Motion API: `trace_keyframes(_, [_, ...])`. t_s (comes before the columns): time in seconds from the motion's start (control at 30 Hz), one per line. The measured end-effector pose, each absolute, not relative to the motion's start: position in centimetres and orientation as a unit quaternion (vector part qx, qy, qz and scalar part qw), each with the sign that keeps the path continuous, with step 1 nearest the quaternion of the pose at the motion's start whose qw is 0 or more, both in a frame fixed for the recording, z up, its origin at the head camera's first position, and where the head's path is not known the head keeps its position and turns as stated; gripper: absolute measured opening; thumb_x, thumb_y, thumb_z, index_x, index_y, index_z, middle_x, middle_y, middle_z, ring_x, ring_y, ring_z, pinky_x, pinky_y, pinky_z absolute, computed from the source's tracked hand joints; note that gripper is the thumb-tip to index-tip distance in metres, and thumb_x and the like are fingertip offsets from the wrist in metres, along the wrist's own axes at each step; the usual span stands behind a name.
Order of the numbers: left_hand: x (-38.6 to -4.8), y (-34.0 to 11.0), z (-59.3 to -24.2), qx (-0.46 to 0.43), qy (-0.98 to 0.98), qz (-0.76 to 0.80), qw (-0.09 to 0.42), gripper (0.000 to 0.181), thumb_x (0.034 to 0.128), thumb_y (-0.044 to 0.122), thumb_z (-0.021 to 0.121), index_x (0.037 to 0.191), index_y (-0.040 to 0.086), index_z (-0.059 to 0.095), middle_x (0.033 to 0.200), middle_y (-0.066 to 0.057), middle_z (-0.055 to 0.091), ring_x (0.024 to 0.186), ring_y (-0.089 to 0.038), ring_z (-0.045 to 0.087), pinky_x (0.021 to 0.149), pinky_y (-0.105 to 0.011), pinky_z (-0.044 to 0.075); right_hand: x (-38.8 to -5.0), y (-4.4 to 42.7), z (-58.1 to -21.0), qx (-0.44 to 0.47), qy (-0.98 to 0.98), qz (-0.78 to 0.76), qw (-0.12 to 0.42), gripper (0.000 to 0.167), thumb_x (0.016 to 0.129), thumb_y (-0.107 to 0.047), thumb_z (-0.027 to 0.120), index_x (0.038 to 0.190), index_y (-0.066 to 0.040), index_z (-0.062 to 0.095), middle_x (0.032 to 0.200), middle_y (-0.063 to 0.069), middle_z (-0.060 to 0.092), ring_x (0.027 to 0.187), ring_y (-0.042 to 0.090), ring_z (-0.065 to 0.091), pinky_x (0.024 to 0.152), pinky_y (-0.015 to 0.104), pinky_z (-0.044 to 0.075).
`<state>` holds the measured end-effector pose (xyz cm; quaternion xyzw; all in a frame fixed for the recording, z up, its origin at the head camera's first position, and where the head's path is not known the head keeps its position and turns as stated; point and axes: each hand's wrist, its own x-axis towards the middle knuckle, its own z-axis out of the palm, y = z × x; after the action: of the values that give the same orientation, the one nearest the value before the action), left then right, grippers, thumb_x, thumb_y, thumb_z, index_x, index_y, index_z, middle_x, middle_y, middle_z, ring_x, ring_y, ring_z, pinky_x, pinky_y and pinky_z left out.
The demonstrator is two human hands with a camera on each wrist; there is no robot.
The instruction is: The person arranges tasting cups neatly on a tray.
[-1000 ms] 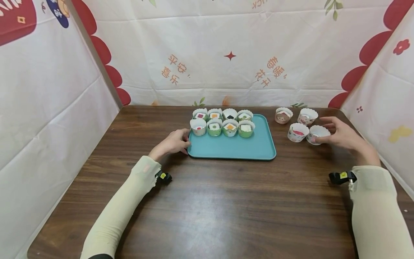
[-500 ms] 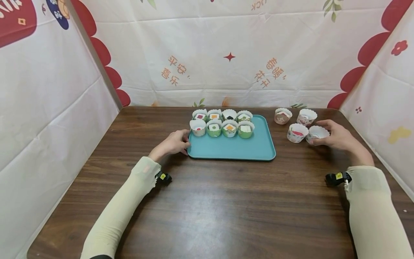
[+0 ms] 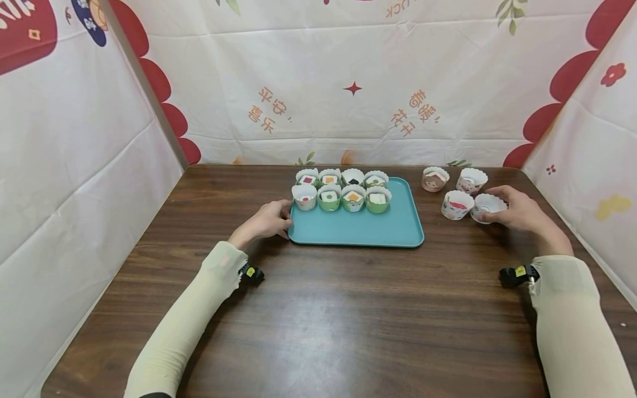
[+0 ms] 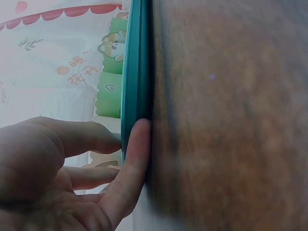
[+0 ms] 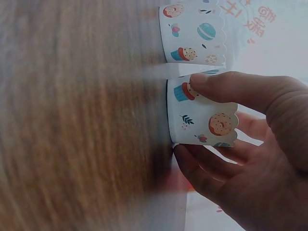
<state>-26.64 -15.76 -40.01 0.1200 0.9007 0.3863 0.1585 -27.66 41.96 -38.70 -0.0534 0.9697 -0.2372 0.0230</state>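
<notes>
On my head feed I see a dark brown wood-grain worktop (image 3: 388, 309), with a soft pale glare (image 3: 311, 326) at 6 o'clock. A creased white printed back sheet (image 3: 298, 61) hangs at 12, bearing a small red four-pointed star (image 3: 353, 88). I have matching white side sheets at 9 (image 3: 69, 166) and 3 o'clock (image 3: 597, 160). Red scalloped borders run down at 10 (image 3: 158, 80) and 2 (image 3: 567, 80); a red printed flower (image 3: 613, 74) sits just past 2.

right hand (image 3: 521, 211) | shifted slightly left since a second ago | fingers drawn in around patterned cup (image 3: 487, 206)
</notes>
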Motion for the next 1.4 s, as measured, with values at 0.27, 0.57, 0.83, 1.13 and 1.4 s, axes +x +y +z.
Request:
trace_keyframes(0.27, [-26.7, -15.6, -40.0, 0.122, 0.901, 0.383, 0.159, 0.060, 0.1016, 0.005, 0.056, 0.157, -0.004, 0.035, 0.117, -0.023, 0.061, 0.083, -0.024, 0.071, 0.069, -0.030, 0.066, -27.2, 41.9, -38.4, -0.041, 0.969, -0.244, 0.017, 0.072, 0.092, -0.023, 0.074, 0.145, 0.010, 0.039, 0.142, 0.045, 0.040, 0.128, 0.061, 0.039, 0.102, 0.075, 0.035])
trace_keyframes(0.57, [-26.5, -15.7, -39.9, 0.120, 0.900, 0.388, 0.160, 0.061, 0.1013, 0.005, 0.056, 0.158, -0.003, 0.034, 0.118, -0.024, 0.061, 0.085, -0.026, 0.071, 0.070, -0.030, 0.066, -27.2, 42.0, -38.3, -0.031, 0.965, -0.260, -0.013, 0.070, 0.090, -0.017, 0.075, 0.143, 0.012, 0.040, 0.140, 0.046, 0.040, 0.127, 0.062, 0.039, 0.101, 0.074, 0.036])
trace_keyframes(0.83, [-26.5, -15.8, -40.0, 0.124, 0.900, 0.385, 0.159, 0.061, 0.1015, 0.006, 0.056, 0.158, -0.002, 0.034, 0.118, -0.023, 0.062, 0.084, -0.025, 0.072, 0.069, -0.030, 0.066, -27.1, 41.7, -37.8, -0.014, 0.957, -0.287, -0.036, 0.070, 0.090, -0.014, 0.074, 0.143, 0.015, 0.038, 0.136, 0.044, 0.044, 0.116, 0.055, 0.045, 0.086, 0.051, 0.045])
trace_keyframes(1.13, [-26.4, -15.9, -39.9, 0.124, 0.899, 0.388, 0.160, 0.061, 0.1014, 0.006, 0.055, 0.158, -0.003, 0.034, 0.118, -0.024, 0.061, 0.083, -0.026, 0.072, 0.069, -0.031, 0.066, -26.7, 40.4, -36.3, -0.004, 0.955, -0.292, -0.046, 0.072, 0.091, -0.016, 0.074, 0.146, 0.011, 0.038, 0.138, 0.042, 0.044, 0.116, 0.052, 0.044, 0.082, 0.040, 0.040])
trace_keyframes(1.4, [-26.4, -15.8, -40.0, 0.125, 0.900, 0.386, 0.159, 0.060, 0.1014, 0.005, 0.055, 0.157, -0.004, 0.034, 0.118, -0.024, 0.061, 0.085, -0.026, 0.072, 0.070, -0.030, 0.066, -26.4, 39.0, -35.0, -0.038, 0.954, -0.290, -0.061, 0.071, 0.092, -0.020, 0.073, 0.147, 0.010, 0.039, 0.140, 0.038, 0.044, 0.115, 0.050, 0.045, 0.084, 0.043, 0.037])
